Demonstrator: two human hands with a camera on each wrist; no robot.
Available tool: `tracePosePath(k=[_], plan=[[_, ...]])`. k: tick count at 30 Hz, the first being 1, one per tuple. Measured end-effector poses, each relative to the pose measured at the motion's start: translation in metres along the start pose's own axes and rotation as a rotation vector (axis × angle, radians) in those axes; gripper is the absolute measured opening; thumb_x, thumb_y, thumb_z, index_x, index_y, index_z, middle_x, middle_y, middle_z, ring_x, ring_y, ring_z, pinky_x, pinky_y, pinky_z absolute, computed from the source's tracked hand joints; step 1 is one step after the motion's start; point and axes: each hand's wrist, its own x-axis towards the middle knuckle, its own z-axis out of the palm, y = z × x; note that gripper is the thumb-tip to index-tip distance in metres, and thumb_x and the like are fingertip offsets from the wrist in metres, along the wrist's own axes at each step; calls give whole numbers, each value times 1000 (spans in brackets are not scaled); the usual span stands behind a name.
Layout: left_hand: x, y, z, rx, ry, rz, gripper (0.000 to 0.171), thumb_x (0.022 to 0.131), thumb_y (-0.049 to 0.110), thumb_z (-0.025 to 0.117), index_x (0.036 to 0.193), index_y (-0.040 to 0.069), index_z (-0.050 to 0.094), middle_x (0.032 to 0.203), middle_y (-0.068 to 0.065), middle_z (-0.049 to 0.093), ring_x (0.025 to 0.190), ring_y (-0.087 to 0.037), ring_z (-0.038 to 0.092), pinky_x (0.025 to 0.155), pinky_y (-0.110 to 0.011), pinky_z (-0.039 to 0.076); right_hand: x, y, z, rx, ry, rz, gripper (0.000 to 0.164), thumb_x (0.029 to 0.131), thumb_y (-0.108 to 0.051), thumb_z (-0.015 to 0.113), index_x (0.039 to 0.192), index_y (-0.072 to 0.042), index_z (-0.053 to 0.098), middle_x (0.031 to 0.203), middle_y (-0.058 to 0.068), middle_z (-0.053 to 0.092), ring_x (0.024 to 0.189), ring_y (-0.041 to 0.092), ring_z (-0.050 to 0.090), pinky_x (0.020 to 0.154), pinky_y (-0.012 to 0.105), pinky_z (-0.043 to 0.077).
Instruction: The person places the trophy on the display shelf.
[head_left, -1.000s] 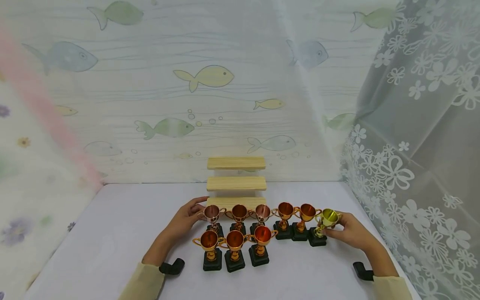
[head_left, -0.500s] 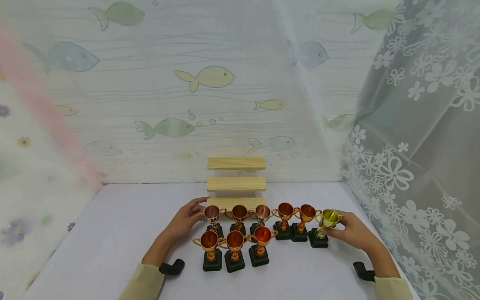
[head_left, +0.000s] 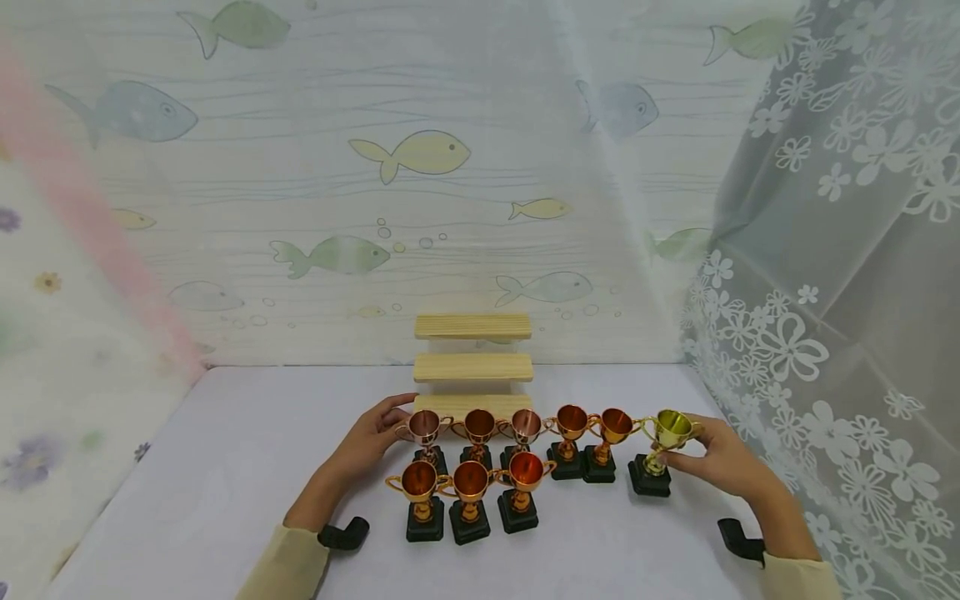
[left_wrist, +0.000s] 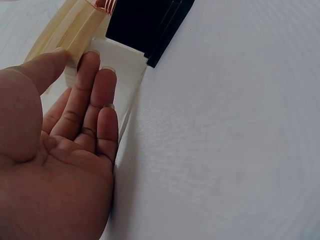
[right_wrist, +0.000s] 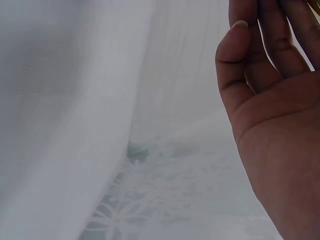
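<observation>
My right hand [head_left: 712, 454] holds a yellow-gold trophy cup [head_left: 670, 429] on a black base, thumb at its stem and fingers behind the right handle. In the right wrist view only a gold sliver of it shows at the top corner. My left hand [head_left: 367, 442] is at the left end of a stepped wooden display stand [head_left: 472, 367]. Its fingers are nearly straight; in the left wrist view the thumb [left_wrist: 50, 67] lies against the wooden plank [left_wrist: 82, 32] and the fingertips reach the white side panel [left_wrist: 122, 57]. A trophy's black base [left_wrist: 142, 25] stands close above them.
Three copper trophy cups [head_left: 470, 483] stand in front. Behind them several bronze and orange trophy cups [head_left: 570, 425] form a row along the stand, reaching toward my right hand. A floral lace curtain [head_left: 795, 350] hangs at the right; a fish-print cloth [head_left: 450, 225] backs the white table [head_left: 247, 433].
The right hand has moved a little to the right with the gold trophy cup, widening the gap to the neighbouring orange one. The left hand and the other trophies have stayed put.
</observation>
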Motion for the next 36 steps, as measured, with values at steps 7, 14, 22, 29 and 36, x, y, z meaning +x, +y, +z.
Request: tracePosePath(k=[7, 14, 22, 29, 36], plan=[[0, 2, 2, -17, -8, 15, 55, 109, 10, 60, 160, 5, 42, 119, -16, 73, 105, -15, 72, 94, -25, 55, -1, -12, -12, -59, 20, -2, 30, 87, -9, 88, 115, -8, 77, 109, -5, 76, 98, 0, 66, 87, 28, 54], [2, 1, 4, -13, -9, 28, 55, 109, 14, 61, 160, 5, 42, 118, -15, 74, 105, -15, 72, 94, -24, 54, -1, -26, -22, -62, 45, -75, 33, 83, -3, 89, 114, -8, 76, 101, -10, 76, 93, 2, 68, 86, 23, 52], [3, 1, 4, -2, 1, 13, 55, 108, 8, 61, 160, 7, 43, 118, -15, 73, 105, -16, 71, 94, -23, 53, 8, -50, -35, -94, 49, -153, 35, 80, 0, 90, 108, -13, 75, 95, -14, 74, 91, 2, 68, 88, 17, 50], [1, 0, 3, 30, 14, 7, 55, 108, 14, 62, 159, 9, 44, 117, -12, 75, 106, -15, 71, 94, -24, 51, 27, -79, -50, -31, 36, -209, 36, 80, 7, 88, 109, -7, 73, 98, -9, 74, 92, 3, 67, 88, 9, 49], [0, 1, 2, 10, 5, 15, 54, 109, 14, 61, 160, 7, 43, 118, -13, 74, 105, -14, 71, 94, -23, 52, 57, -103, -62, -36, 51, -161, 26, 86, 1, 86, 108, -4, 74, 98, -5, 75, 96, 2, 67, 92, 7, 46]])
